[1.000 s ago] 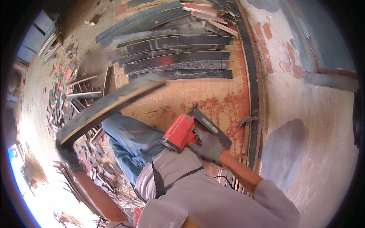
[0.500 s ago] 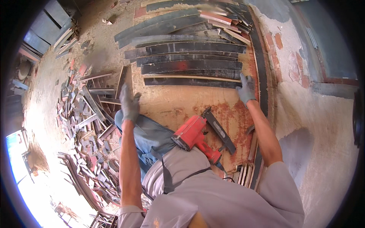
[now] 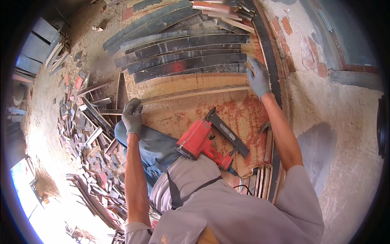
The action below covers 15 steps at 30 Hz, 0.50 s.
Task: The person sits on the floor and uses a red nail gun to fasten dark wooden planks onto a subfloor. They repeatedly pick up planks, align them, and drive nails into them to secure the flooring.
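A long, narrow wooden strip [image 3: 195, 94] lies across the tan board [image 3: 174, 116] in front of me, its pale edge upward. My left hand [image 3: 132, 118], in a grey glove, has its fingers closed round the strip's left end. At the right end is my right hand [image 3: 259, 79], also gloved, its fingers stretched forward and apart and its palm side against or close beside the tip. Just beyond lie several dark curved strips [image 3: 189, 64], stacked in rows. A red nail gun [image 3: 196, 138] with a black magazine rests on the board close to my lap.
Loose offcuts [image 3: 221, 12] are piled at the board's far right. Scattered scraps [image 3: 91, 142] cover the floor on my left. A hammer [image 3: 267, 140] and a bundle of thin strips [image 3: 263, 181] lie along the right edge, near a worn plaster wall [image 3: 341, 134].
My left hand has gone from open beside the strips to closed on one strip's left end. That strip has come away from the row toward me. The view has shifted slightly.
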Available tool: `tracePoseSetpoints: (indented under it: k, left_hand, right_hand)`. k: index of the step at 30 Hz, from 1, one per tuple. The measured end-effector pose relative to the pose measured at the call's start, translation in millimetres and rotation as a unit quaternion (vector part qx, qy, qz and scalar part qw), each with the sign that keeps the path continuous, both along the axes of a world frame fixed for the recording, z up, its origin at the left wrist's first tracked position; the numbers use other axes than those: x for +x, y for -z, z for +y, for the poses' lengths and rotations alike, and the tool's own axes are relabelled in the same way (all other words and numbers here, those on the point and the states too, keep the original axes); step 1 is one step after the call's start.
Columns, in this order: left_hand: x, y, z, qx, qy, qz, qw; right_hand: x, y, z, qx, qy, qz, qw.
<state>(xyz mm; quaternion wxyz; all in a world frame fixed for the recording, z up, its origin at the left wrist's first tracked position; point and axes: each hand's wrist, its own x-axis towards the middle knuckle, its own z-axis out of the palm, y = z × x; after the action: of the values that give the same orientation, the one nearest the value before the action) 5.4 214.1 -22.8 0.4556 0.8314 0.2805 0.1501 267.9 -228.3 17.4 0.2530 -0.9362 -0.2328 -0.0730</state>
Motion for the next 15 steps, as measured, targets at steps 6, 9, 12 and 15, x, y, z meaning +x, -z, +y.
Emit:
tracePoseSetpoints:
  k: [6, 9, 12, 15]
  left_hand:
    - [4.9, 5.4, -1.8, -0.066, -0.052, 0.005, 0.996]
    - [4.4, 6.6, -3.4, -0.094, -0.078, 0.030, 0.992]
    - [5.6, 3.9, -4.1, -0.102, -0.084, -0.016, 0.991]
    - [8.2, 9.5, -5.0, -0.166, -0.112, -0.013, 0.980]
  right_hand:
    - [42.3, 6.4, 29.4, -0.133, -0.034, -0.089, 0.987]
    - [36.5, -11.2, 23.8, -0.153, -0.057, -0.109, 0.981]
    - [20.1, -31.2, 8.7, -0.033, -0.123, -0.054, 0.990]
    - [-9.6, -41.1, -13.9, 0.259, 0.022, 0.248, 0.933]
